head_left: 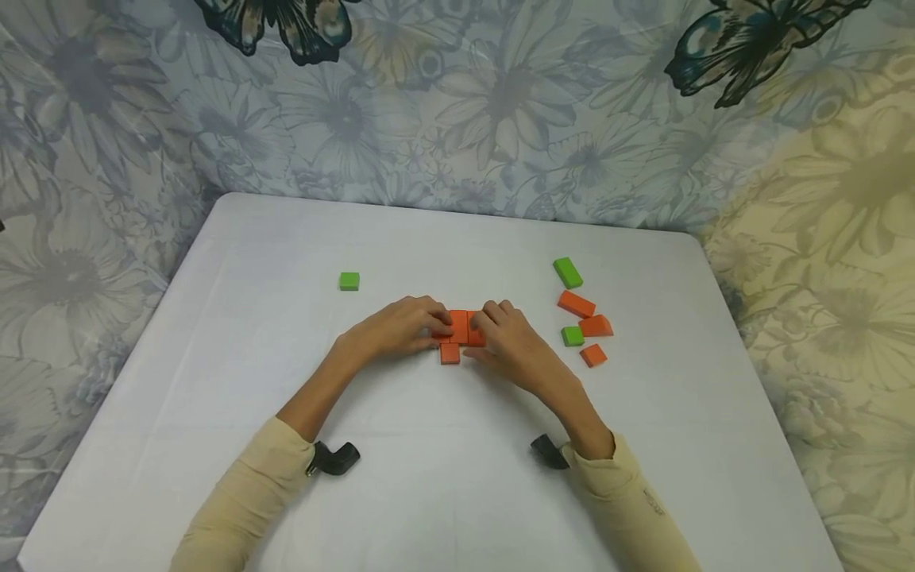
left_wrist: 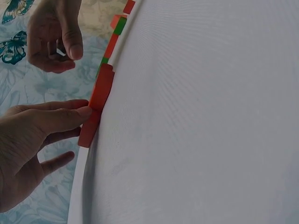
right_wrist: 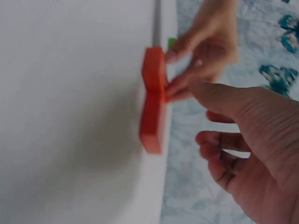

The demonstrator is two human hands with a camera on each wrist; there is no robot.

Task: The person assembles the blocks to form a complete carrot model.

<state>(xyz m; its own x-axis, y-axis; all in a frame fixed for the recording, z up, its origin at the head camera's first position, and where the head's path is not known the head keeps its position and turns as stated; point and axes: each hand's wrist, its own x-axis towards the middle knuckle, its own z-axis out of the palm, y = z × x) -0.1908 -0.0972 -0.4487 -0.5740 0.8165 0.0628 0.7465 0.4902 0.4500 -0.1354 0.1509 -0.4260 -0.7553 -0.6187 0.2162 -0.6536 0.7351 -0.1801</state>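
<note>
A close-set group of orange blocks (head_left: 458, 326) lies in the middle of the white table. One small square orange block (head_left: 449, 354) sits against its near side. My left hand (head_left: 407, 324) is at the group's left end, its extended thumb and fingers touching the orange blocks (left_wrist: 97, 95) in the left wrist view. At the right end is my right hand (head_left: 511, 342), its fingers overlapping the end block in the head view. From the right wrist, that right hand (right_wrist: 254, 135) shows loosely bent fingers with nothing between them, beside the orange blocks (right_wrist: 153, 105).
To the right lie a long green block (head_left: 568, 272), a small green block (head_left: 572, 336) and several loose orange blocks (head_left: 576, 303). Another green block (head_left: 349, 281) lies at the back left. Flower-patterned wall covering (head_left: 500, 119) rises behind the table (head_left: 429, 492).
</note>
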